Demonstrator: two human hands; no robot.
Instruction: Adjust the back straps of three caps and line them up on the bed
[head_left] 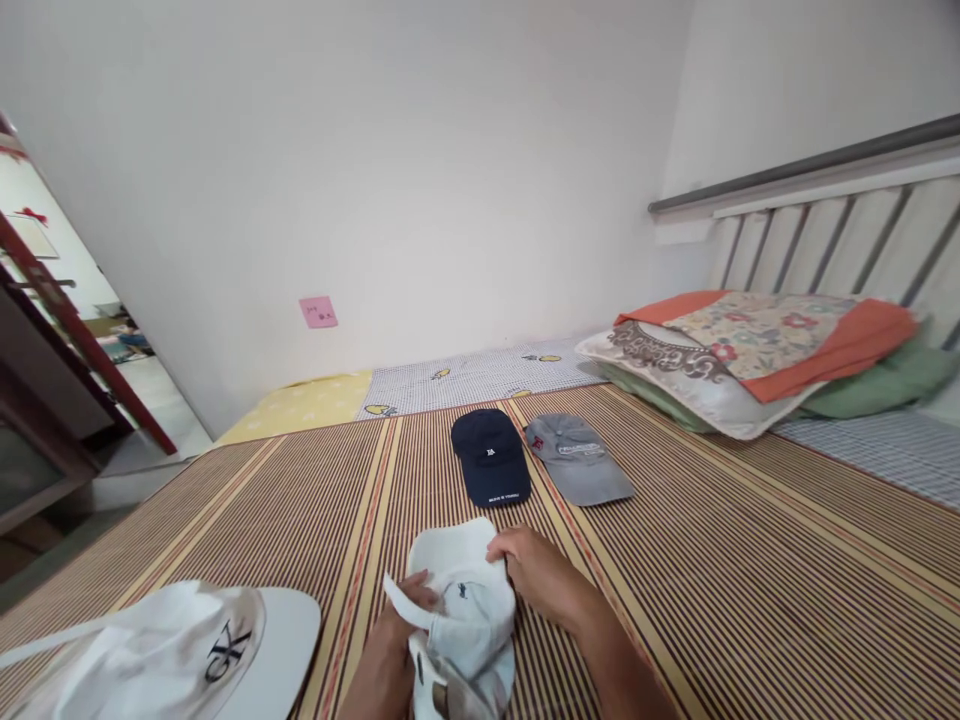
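Observation:
A white and pale-blue cap is between my hands near the bottom middle, brim pointing away and a loose strap sticking out to the left. My right hand grips the right edge of its brim, thumb and fingers closed. At the cap's left side, my left hand is closed on it by the strap, its fingers partly hidden. Beyond the brim lie a navy cap and, beside it on the right, a grey cap. A white cap with black CK letters rests at the lower left.
A striped bamboo mat covers the bed. Pillows with an orange floral cover lie at the back right, by a slatted headboard. A white wall carries a pink note. A doorway with a red-brown frame is at left.

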